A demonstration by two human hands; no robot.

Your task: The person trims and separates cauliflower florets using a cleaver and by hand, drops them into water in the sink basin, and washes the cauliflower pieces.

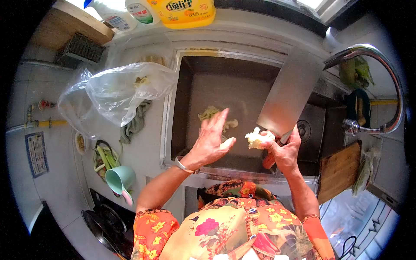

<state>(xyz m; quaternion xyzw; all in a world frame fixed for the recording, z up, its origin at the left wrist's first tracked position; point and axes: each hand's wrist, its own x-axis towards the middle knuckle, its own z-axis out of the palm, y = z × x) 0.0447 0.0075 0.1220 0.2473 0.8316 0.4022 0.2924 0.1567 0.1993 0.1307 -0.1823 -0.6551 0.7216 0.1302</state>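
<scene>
A broad cleaver [290, 89] is held in my right hand [287, 151], its blade pointing up and away over the sink divider. The same hand pinches a pale cauliflower piece [259, 138] between thumb and fingers. To the left, my left hand [213, 138] hangs over the sink [184, 95] with its fingers stretched out and nothing in it. Beyond and partly behind that hand, pale and greenish cauliflower bits [209, 113] lie on the sink bottom.
A clear plastic bag [125, 86] lies left of the sink, near a grey cloth [136, 123]. A green cup [120, 179] stands by green vegetables. At right are a curved faucet [401, 86] and a wooden board [339, 171]. Bottles [188, 13] line the back.
</scene>
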